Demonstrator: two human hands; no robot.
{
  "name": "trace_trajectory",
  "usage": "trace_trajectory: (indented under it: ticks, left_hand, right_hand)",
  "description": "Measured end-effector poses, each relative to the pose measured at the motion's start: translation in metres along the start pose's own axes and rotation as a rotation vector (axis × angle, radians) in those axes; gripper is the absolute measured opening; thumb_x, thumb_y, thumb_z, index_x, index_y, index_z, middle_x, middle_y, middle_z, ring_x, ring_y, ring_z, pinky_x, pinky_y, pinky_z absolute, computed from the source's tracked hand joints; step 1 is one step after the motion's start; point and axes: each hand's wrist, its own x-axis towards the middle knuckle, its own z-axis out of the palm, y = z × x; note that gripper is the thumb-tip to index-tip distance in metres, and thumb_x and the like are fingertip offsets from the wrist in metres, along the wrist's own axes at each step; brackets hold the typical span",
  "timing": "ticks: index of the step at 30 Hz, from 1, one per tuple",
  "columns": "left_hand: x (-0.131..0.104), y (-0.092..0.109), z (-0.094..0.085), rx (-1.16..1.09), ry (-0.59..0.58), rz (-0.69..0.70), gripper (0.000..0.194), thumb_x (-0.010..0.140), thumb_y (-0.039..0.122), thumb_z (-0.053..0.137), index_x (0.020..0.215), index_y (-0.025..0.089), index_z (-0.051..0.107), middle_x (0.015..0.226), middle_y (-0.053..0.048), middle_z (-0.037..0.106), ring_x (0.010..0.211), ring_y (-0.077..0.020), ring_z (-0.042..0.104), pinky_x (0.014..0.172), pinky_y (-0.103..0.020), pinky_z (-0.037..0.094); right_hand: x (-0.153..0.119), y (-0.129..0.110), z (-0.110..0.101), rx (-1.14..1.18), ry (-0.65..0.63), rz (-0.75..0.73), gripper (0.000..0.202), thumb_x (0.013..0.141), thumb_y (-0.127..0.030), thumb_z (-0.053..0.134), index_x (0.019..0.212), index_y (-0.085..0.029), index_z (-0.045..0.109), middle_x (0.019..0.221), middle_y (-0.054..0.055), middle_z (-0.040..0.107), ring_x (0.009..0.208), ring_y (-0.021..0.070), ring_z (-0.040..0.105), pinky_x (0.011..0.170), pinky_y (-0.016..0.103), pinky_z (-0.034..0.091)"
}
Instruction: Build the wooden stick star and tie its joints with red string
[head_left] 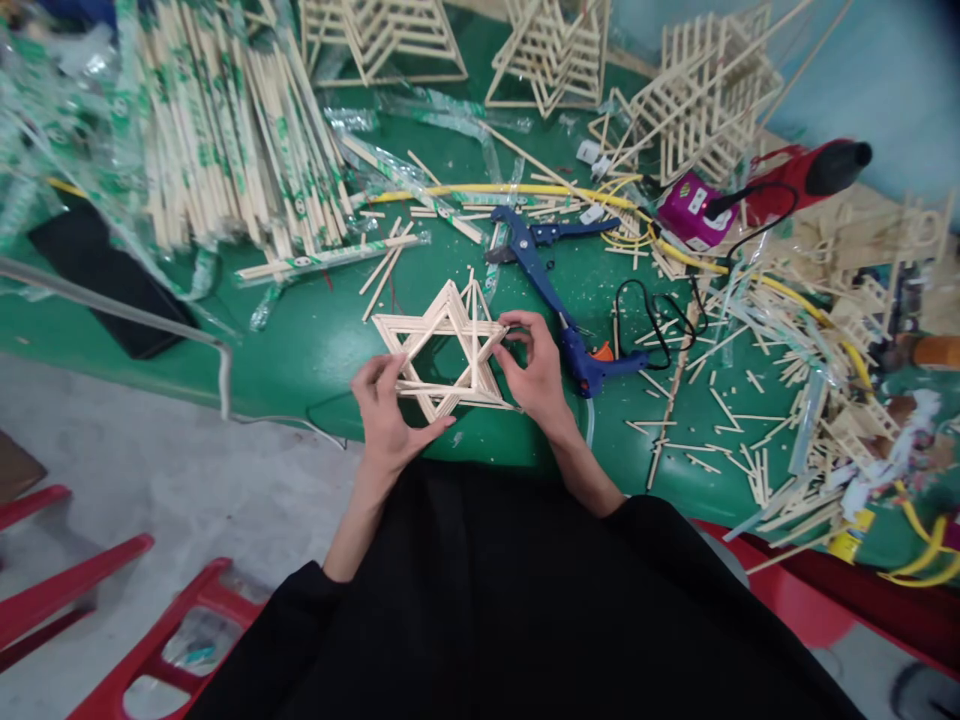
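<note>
One star [474, 345], built of layered sticks, is held between two hands over the green counter [330, 350], near its close edge. By the left hand [386, 420] it is clasped at its lower-left side, the fingertips on the 8 o'clock corner and the thumb spread along the bottom. By the right hand [534, 370] the 2 o'clock point is pinched, with thumb and forefinger brought near each other; how firmly cannot be told.

From the star, three large lattices are seen: one [382, 40] between 11 and 12 o'clock, one [555, 60] at 1 and one [712, 100] at 2. The first two are cut off by the upper edge. One blue cutter [525, 250] is set at 1 to 2 o'clock, one blue glue gun [592, 370] at 3, and a purple box [696, 212] and one red tool [806, 180] at 2. The box's label is too small to be read.

Wrapped sticks [232, 140] are heaped at 10 o'clock, too many to be counted; their green print is illegible. One black flat thing [112, 280] at 9 is partly hidden by wrappers [127, 230]. Uncounted offcuts [724, 410] are scattered at 3.
</note>
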Motion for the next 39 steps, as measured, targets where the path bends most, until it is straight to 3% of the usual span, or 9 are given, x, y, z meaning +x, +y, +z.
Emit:
trace_trajectory:
  ticks: [3, 12, 17, 22, 27, 30, 32, 36, 39]
  left_hand:
    - [-0.001, 0.000, 0.001, 0.003, -0.055, 0.025, 0.104, 0.070, 0.078, 0.076, 0.151, 0.027, 0.037, 0.137, -0.015, 0.047, 0.127, -0.0328, 0.052, 0.108, -0.049, 0.048]
    - [0.004, 0.006, 0.003, -0.005, -0.076, 0.075, 0.098, 0.073, 0.061, 0.084, 0.153, 0.032, 0.034, 0.141, -0.015, 0.047, 0.129, -0.0336, 0.053, 0.105, -0.051, 0.050]
    - [0.008, 0.007, 0.006, -0.033, -0.090, 0.119, 0.106, 0.069, 0.071, 0.082, 0.154, 0.031, 0.032, 0.143, -0.016, 0.046, 0.130, -0.0341, 0.052, 0.105, -0.052, 0.051]
    - [0.008, 0.008, 0.008, -0.061, -0.129, 0.137, 0.102, 0.070, 0.069, 0.083, 0.152, 0.032, 0.034, 0.143, -0.015, 0.046, 0.129, -0.0330, 0.054, 0.105, -0.051, 0.053]
    - [0.009, 0.002, 0.004, -0.089, -0.156, 0.150, 0.089, 0.078, 0.061, 0.080, 0.151, 0.032, 0.036, 0.140, -0.013, 0.049, 0.128, -0.0301, 0.056, 0.105, -0.048, 0.054]
    - [0.013, -0.004, -0.005, -0.112, -0.158, 0.156, 0.084, 0.081, 0.069, 0.073, 0.149, 0.033, 0.039, 0.137, -0.012, 0.053, 0.126, -0.0289, 0.058, 0.104, -0.047, 0.055]
    - [0.018, -0.007, -0.013, -0.123, -0.142, 0.143, 0.076, 0.088, 0.073, 0.058, 0.149, 0.032, 0.041, 0.136, -0.012, 0.055, 0.126, -0.0285, 0.059, 0.105, -0.048, 0.055]
    - [0.039, -0.015, -0.025, -0.104, -0.104, 0.070, 0.049, 0.100, 0.050, 0.048, 0.146, 0.033, 0.045, 0.144, -0.010, 0.055, 0.133, -0.0272, 0.055, 0.112, -0.051, 0.050]
    - [0.063, -0.023, -0.026, -0.103, -0.214, 0.054, 0.045, 0.098, 0.045, 0.056, 0.141, 0.035, 0.053, 0.150, -0.003, 0.054, 0.141, -0.0288, 0.051, 0.120, -0.055, 0.043]
  right_hand:
    - [0.003, 0.002, 0.002, 0.003, 0.042, 0.008, 0.026, 0.090, -0.017, 0.059, 0.114, -0.027, 0.055, 0.115, 0.004, 0.064, 0.107, 0.0173, 0.064, 0.092, 0.036, 0.057]
    - [0.001, -0.003, -0.002, -0.048, 0.136, -0.002, 0.016, 0.093, -0.020, 0.056, 0.108, -0.025, 0.057, 0.108, 0.005, 0.065, 0.101, 0.0188, 0.063, 0.087, 0.036, 0.055]
    - [0.005, -0.003, -0.007, -0.071, 0.170, 0.001, 0.011, 0.094, -0.024, 0.056, 0.105, -0.024, 0.058, 0.107, 0.004, 0.066, 0.100, 0.0185, 0.063, 0.084, 0.035, 0.055]
    - [0.006, 0.000, -0.008, -0.057, 0.154, 0.003, 0.015, 0.098, -0.026, 0.053, 0.111, -0.025, 0.059, 0.113, 0.005, 0.068, 0.109, 0.0189, 0.065, 0.093, 0.037, 0.057]
    - [0.007, 0.003, -0.007, -0.007, 0.118, -0.003, 0.024, 0.099, -0.031, 0.054, 0.121, -0.024, 0.058, 0.125, 0.008, 0.068, 0.122, 0.0195, 0.064, 0.106, 0.040, 0.056]
    - [0.006, 0.003, -0.009, 0.068, 0.061, 0.022, 0.032, 0.102, -0.038, 0.050, 0.130, -0.024, 0.053, 0.137, 0.010, 0.063, 0.133, 0.0200, 0.060, 0.116, 0.044, 0.051]
    - [0.004, 0.000, -0.013, 0.110, 0.044, 0.035, 0.035, 0.103, -0.041, 0.049, 0.134, -0.024, 0.050, 0.144, 0.011, 0.060, 0.138, 0.0201, 0.057, 0.120, 0.046, 0.048]
    - [-0.007, -0.007, -0.022, 0.069, 0.078, 0.012, 0.031, 0.104, -0.043, 0.046, 0.128, -0.025, 0.054, 0.137, 0.011, 0.061, 0.132, 0.0210, 0.059, 0.113, 0.046, 0.053]
    - [-0.021, -0.008, -0.025, -0.001, 0.078, 0.010, 0.027, 0.104, -0.040, 0.045, 0.122, -0.025, 0.057, 0.130, 0.011, 0.063, 0.125, 0.0220, 0.062, 0.104, 0.046, 0.057]
